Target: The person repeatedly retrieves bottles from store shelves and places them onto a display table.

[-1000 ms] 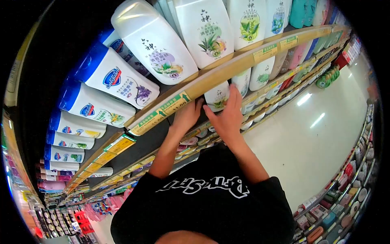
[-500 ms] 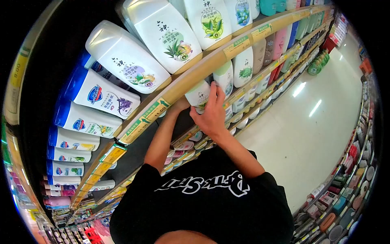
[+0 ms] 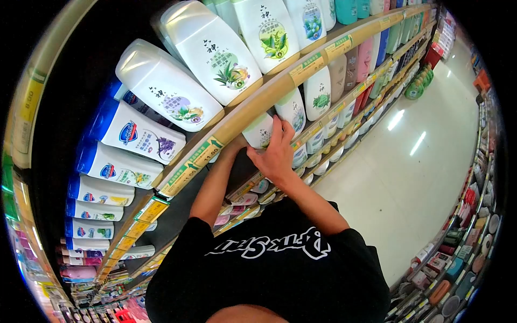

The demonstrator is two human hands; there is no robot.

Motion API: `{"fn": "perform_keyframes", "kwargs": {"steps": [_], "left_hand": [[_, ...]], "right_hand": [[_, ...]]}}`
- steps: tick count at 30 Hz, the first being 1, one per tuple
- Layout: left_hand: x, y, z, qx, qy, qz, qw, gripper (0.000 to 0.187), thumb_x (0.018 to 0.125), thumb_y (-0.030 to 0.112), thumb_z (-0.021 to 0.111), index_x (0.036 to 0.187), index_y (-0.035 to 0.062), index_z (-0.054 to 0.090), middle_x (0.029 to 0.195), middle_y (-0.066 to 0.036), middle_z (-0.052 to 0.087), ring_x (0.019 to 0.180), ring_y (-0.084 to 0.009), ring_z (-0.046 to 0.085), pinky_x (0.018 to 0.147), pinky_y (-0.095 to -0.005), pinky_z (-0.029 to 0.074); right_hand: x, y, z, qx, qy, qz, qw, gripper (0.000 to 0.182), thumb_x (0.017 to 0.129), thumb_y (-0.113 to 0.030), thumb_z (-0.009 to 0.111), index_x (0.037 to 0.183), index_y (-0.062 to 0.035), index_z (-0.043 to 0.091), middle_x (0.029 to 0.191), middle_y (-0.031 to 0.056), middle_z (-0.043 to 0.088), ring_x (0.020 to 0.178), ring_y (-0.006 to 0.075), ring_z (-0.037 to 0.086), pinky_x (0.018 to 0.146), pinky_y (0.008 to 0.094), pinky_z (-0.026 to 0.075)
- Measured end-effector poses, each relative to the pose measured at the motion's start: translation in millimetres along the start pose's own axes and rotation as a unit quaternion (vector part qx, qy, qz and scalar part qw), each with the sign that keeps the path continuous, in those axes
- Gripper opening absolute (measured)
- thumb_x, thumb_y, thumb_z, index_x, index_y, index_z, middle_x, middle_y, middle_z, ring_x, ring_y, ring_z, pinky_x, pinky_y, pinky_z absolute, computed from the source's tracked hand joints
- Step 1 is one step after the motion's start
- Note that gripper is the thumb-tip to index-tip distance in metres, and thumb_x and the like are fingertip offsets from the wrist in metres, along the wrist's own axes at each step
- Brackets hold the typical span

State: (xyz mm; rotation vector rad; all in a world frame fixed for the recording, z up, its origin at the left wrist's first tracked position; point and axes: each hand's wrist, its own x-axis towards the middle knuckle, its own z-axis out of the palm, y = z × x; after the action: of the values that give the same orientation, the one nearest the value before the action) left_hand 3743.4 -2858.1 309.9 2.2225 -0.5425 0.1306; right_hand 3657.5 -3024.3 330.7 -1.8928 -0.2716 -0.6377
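Observation:
A white body wash bottle with a small printed label stands on the second shelf, partly hidden by the shelf above. My right hand grips it, fingers along its right side and thumb low at its front. My left hand reaches in under the upper shelf's edge at the bottle's left; its fingers are hidden. A similar white bottle with a pale green top stands just right of my right fingers. Farther right is another white bottle with a green leaf print.
Large white herbal bottles line the upper shelf, beside blue-capped bottles. The upper shelf's price rail runs just above my hands. Lower shelves hold more bottles. A shiny floor aisle lies to the right, with stocked shelves beyond.
The view has shifted slightly. My right hand has moved a little left and down with the bottle, and more of the neighbouring bottle now shows beside my fingers.

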Motion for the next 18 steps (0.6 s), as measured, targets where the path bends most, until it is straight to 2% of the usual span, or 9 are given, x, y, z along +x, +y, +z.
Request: {"fn": "perform_keyframes", "kwargs": {"steps": [9, 12, 18], "left_hand": [[20.4, 1.9, -6.4, 0.030, -0.010, -0.031, 0.999, 0.049, 0.085, 0.023, 0.069, 0.128, 0.0056, 0.054, 0.118, -0.014, 0.062, 0.109, -0.0293, 0.059, 0.095, -0.0396, 0.046], [23.8, 0.8, -7.8, 0.045, -0.012, -0.043, 0.998, 0.048, 0.085, 0.023, 0.068, 0.128, 0.0054, 0.054, 0.117, -0.014, 0.062, 0.108, -0.0293, 0.059, 0.095, -0.0395, 0.046], [23.8, -0.9, -1.3, 0.078, -0.002, -0.055, 0.995, 0.046, 0.086, 0.023, 0.067, 0.127, 0.0050, 0.054, 0.116, -0.014, 0.062, 0.106, -0.0294, 0.059, 0.093, -0.0394, 0.047]], "right_hand": [[-0.3, 0.5, -11.2, 0.050, -0.047, -0.006, 0.998, 0.092, 0.063, -0.021, 0.083, 0.138, 0.0025, 0.035, 0.128, 0.0246, 0.038, 0.114, 0.0436, 0.048, 0.087, 0.0451, 0.051], [-0.6, -0.7, -15.9, 0.030, -0.059, -0.010, 0.998, 0.090, 0.065, -0.021, 0.082, 0.138, 0.0022, 0.036, 0.129, 0.0244, 0.038, 0.115, 0.0429, 0.050, 0.086, 0.0446, 0.052], [-4.6, 0.9, -16.0, 0.039, -0.067, -0.023, 0.997, 0.091, 0.065, -0.021, 0.082, 0.140, 0.0018, 0.035, 0.130, 0.0234, 0.039, 0.103, 0.0401, 0.059, 0.080, 0.0435, 0.054]]}}
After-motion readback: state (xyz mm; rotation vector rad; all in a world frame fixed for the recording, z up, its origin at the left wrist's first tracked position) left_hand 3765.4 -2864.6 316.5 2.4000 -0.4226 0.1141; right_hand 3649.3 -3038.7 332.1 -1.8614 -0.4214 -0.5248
